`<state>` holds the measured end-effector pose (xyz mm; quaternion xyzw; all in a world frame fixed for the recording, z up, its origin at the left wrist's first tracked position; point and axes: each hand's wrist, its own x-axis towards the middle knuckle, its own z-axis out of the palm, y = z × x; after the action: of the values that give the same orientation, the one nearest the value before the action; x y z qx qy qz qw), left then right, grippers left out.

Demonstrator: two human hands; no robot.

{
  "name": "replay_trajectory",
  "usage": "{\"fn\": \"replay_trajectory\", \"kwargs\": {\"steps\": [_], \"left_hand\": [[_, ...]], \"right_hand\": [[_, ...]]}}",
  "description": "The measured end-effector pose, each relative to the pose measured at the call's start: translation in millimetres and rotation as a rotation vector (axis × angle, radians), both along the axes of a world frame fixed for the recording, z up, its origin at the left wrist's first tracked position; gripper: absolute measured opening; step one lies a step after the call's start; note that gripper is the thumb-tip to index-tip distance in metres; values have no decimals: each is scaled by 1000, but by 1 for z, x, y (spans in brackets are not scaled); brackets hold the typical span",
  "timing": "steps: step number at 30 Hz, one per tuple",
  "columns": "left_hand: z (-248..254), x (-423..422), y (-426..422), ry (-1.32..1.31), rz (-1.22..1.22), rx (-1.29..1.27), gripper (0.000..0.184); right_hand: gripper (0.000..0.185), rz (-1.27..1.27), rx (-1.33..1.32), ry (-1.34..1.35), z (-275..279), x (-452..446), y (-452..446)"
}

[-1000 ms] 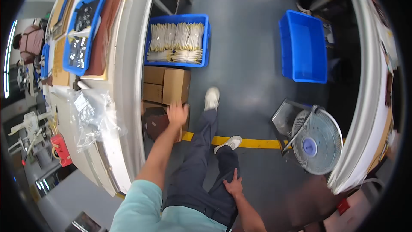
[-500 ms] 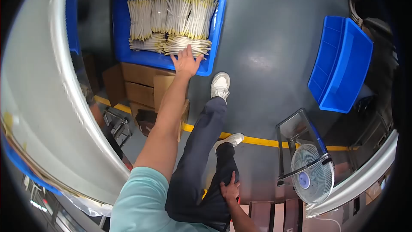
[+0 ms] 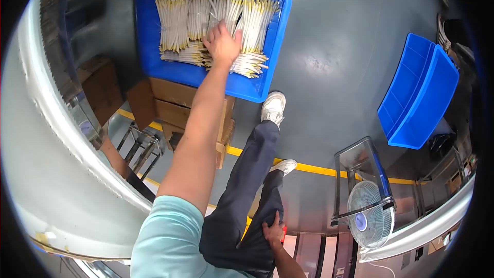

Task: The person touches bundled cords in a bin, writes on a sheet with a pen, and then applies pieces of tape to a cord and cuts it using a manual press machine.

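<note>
Bundles of yellow-tipped sticks [image 3: 172, 23] lie inside the blue tub [image 3: 248, 89], the far row's long axis pointing away from me, the near row's crosswise. My left grip [image 3: 223, 49] spreads open over both rows; outside the tub, my right grip [image 3: 273, 230] rests unclenched on my leg [image 3: 263, 208].

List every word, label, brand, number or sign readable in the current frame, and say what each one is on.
No text can be read.
Fan hub: possibly a small mark on the purple centre, too small to read.
Filled blue bin and white bundles: no legible lettering.
Brown carton: too dark and blurred to tell.
</note>
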<state>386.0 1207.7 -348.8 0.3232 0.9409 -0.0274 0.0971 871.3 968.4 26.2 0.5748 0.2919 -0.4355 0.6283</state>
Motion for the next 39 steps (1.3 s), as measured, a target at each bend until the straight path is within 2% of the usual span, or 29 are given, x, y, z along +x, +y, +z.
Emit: {"fn": "replay_trajectory", "kwargs": {"steps": [1,3,4,6,8,13,15,16,18,19,21,26,28,33,35,36,38,39], "left_hand": [[10,-13,10,-187,142,-66,59],[25,-38,18,-184,179,-15,62],[22,-52,19,-170,219,56,66],[10,-73,17,-62,203,16,67],[-6,-90,10,-200,318,-35,65],[10,-123,-1,-224,171,-224,60],[17,-140,-20,154,-461,-468,55],[19,-150,-34,159,-464,-471,55],[25,-168,-53,322,-895,-697,55],[32,-170,-53,329,-905,-696,55],[40,-172,-56,507,-1058,-922,59],[43,-192,-61,612,-925,-1024,68],[52,-200,-56,495,-898,-1069,71],[48,-183,-51,558,-860,-1155,68],[58,-166,-62,608,-786,-832,57],[56,-160,-76,612,-780,-833,57],[37,-147,-105,405,-829,-875,46],[38,-139,-110,408,-823,-862,46]], "right_hand": [[96,5,41,32,-1,1,-2],[95,6,66,55,7,1,-8],[93,19,84,46,5,0,-11],[91,25,107,44,-4,-5,-10],[91,-12,38,-28,-4,-15,-3],[88,14,5,-28,-8,-13,-22],[87,3,3,-22,-8,-15,-19],[86,-11,-9,-41,-6,-17,-16],[85,-41,-12,-54,-8,-25,-9],[85,-61,-8,-83,-7,-27,-6],[83,-60,-5,-91,-9,-23,-7],[81,-29,58,-72,-12,-21,-20],[80,-70,38,-92,-12,-23,-18],[81,-66,47,-73,-17,-17,-37],[81,-44,66,-53,-12,-13,-39],[81,-45,81,-43,-10,-13,-38],[81,-47,120,-27,-15,-14,-34],[81,-81,109,-44,-15,-13,-32]]}}
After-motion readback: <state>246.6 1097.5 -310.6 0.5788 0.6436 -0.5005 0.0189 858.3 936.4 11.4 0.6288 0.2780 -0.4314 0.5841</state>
